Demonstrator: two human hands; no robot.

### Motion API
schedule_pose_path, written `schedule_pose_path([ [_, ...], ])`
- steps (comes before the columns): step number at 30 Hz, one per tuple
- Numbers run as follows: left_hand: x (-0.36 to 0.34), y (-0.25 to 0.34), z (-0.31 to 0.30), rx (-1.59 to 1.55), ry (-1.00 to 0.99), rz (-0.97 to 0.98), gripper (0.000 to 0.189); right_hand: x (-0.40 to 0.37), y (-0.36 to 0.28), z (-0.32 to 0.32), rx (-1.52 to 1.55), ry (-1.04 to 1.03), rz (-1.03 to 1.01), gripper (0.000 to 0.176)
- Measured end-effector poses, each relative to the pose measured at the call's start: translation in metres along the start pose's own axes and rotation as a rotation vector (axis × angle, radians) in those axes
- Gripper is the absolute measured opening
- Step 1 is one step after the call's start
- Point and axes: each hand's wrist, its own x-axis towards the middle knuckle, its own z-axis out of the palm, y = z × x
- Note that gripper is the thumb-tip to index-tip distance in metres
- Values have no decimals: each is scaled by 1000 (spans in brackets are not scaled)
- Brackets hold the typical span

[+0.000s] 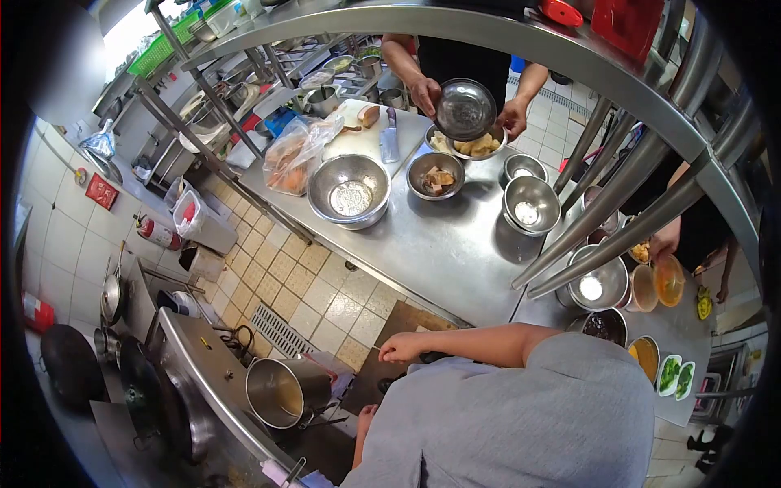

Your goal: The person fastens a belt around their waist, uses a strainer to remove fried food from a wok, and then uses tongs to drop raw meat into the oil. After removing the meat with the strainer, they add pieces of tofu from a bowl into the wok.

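Note:
My right hand (398, 347) reaches out from the grey sleeve (582, 358), fingers curled in, with no object showing in it. Below it is a dark brown mat or board (399, 317). My left hand (367, 418) is only partly visible beside the grey shirt (504, 423); its fingers are too small and covered to read. Left of both hands, a tall steel pot (274, 393) with some pale yellowish content leans at the cooking station. The handle of something dark passes between this pot and my left hand.
Across the steel table (431, 260), a co-worker's hands hold a metal bowl (466, 110) above a bowl of pale yellow pieces (478, 147). A cleaver (390, 142) lies on the white board (348, 138). A shelf rail (439, 28) crosses above. Another person's hand (666, 239) grips an orange container (669, 281).

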Motion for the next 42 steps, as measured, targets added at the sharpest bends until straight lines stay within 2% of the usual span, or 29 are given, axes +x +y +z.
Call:
schedule_pose_path([
  [6,-8,32,3,75,-6,-11,27,1,-1,-2,-16,18,0,27],
  [12,1,20,-2,24,38,-23,26,7,7,-5,3,8,18,27],
  [13,-11,37,-2,21,40,-22,26,7,8,-5,-1,6,17,27],
  [15,-59,113,-4,-11,113,-104,24,8,10,-4,4,17,21,27],
  [18,-79,136,0,-75,180,-99,23,7,10,-3,-4,-6,24,27],
  [20,-28,27,-9,-75,122,-71,24,6,7,-3,-19,-12,26,26],
  [21,1,2,7,-67,60,-37,24,5,5,-2,-31,-9,25,26],
  [24,-15,15,12,46,114,-26,23,5,1,-3,-68,-11,2,26],
  [27,-48,61,11,-39,118,-62,24,9,0,-3,-58,-27,25,26],
  [31,-35,23,13,-136,88,-22,24,13,-1,2,-97,-60,4,26],
  [34,-47,28,13,-197,129,-33,24,22,10,12,-134,-130,35,28],
  [36,-50,20,13,-144,146,-4,23,40,61,35,-443,-402,-91,33],
  [37,-53,23,14,-142,147,-4,23,46,72,45,-442,-400,-93,33],
  [39,-60,31,16,-19,192,-104,22,56,88,60,-533,-655,61,39],
  [40,-57,27,17,-17,191,-107,22,66,104,68,-529,-656,60,39],
  [42,-48,1,21,-28,154,-86,23,80,129,85,-4,-787,65,45],
])
